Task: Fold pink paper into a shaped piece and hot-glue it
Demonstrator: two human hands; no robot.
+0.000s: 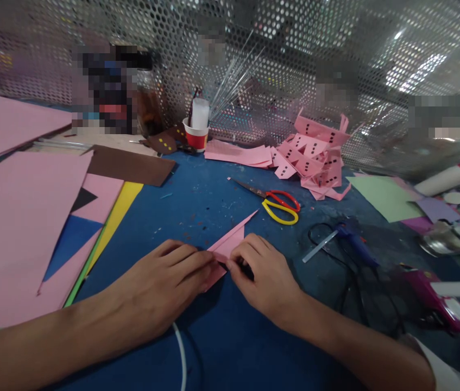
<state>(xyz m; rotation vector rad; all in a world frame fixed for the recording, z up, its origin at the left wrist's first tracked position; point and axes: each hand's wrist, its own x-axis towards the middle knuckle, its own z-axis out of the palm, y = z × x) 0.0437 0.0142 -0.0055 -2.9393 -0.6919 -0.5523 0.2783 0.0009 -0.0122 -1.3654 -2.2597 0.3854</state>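
Observation:
A small pink paper piece (230,241), folded into a long pointed shape, lies on the blue table (197,201) in front of me. My left hand (164,282) presses its near left end with curled fingers. My right hand (264,274) pinches the paper's right edge, fingers bent over the fold. The paper's tip points up and right toward the scissors.
Red and yellow scissors (276,205) lie just beyond the paper. A heap of pink cut pieces (315,157) and a red-and-white cup (196,134) stand at the back. Large pink, yellow and brown sheets (21,217) cover the left. A glue gun (352,241), cable and purple tool (441,301) lie at right.

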